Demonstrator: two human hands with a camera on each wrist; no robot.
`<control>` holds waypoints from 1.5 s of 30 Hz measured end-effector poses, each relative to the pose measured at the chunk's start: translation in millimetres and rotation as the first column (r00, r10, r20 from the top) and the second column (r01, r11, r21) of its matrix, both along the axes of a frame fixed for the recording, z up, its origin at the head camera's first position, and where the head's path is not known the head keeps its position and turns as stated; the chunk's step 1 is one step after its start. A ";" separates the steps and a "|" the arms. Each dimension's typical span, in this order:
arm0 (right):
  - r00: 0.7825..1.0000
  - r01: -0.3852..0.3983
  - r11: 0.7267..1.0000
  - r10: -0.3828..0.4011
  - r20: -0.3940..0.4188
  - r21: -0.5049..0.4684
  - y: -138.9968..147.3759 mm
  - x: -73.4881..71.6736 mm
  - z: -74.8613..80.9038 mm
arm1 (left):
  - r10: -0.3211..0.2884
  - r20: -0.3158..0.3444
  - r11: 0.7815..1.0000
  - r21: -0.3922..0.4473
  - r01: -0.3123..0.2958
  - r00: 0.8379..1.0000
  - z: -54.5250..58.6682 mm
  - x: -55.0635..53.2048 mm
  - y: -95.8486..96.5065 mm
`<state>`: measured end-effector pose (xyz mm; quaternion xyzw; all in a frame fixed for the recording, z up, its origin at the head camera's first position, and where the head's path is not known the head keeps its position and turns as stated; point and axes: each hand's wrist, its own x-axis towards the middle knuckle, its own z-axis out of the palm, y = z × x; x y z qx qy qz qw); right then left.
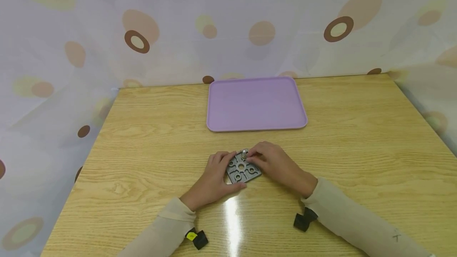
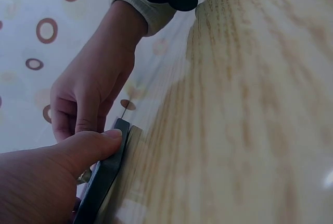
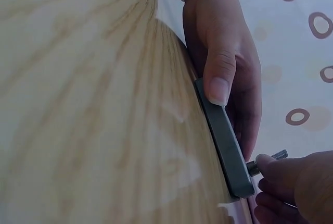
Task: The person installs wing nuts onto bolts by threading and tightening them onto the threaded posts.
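Observation:
A square grey metal plate [image 1: 241, 166] with a central hole and several ringed holes lies on the wooden table. My left hand [image 1: 216, 177] holds it from the left, thumb along its near edge and fingers at its far left side. A threaded bolt [image 1: 244, 153] stands up from the plate's far corner. My right hand [image 1: 276, 165] reaches in from the right and pinches at the bolt with thumb and fingertips. In the right wrist view the bolt's threaded end [image 3: 280, 155] sticks out past those fingers, and a small metal collar or nut [image 3: 253, 168] sits against the plate.
Beyond the hands, a purple tray [image 1: 255, 104] lies at the back of the wooden table [image 1: 150, 142]. A patterned cloth [image 1: 228, 23] with dots and rings hangs behind the table and at its sides. Dark wrist devices [image 1: 200, 240] are strapped at both sleeves.

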<state>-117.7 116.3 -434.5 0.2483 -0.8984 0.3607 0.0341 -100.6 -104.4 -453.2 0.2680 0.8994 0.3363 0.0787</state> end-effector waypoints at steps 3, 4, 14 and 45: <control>1.000 0.012 1.000 -0.012 0.024 0.006 -1.7 -0.2 -0.8 | -0.002 0.005 1.000 0.000 0.002 1.000 0.0 -0.3 -0.2; 0.999 0.016 1.000 -0.016 0.029 0.012 -2.2 -0.6 -1.6 | -0.002 0.008 1.000 -0.001 0.002 1.000 0.0 -0.3 -0.3; 1.000 -0.005 1.000 0.005 0.006 0.026 -6.4 -3.7 -3.7 | -0.005 0.000 1.000 0.000 0.005 1.000 -0.4 -0.6 -0.4; 0.998 0.042 0.999 -0.041 -0.041 0.018 -0.2 -2.0 -3.1 | 0.005 -0.007 1.000 -0.018 -0.005 1.000 -2.3 0.1 0.5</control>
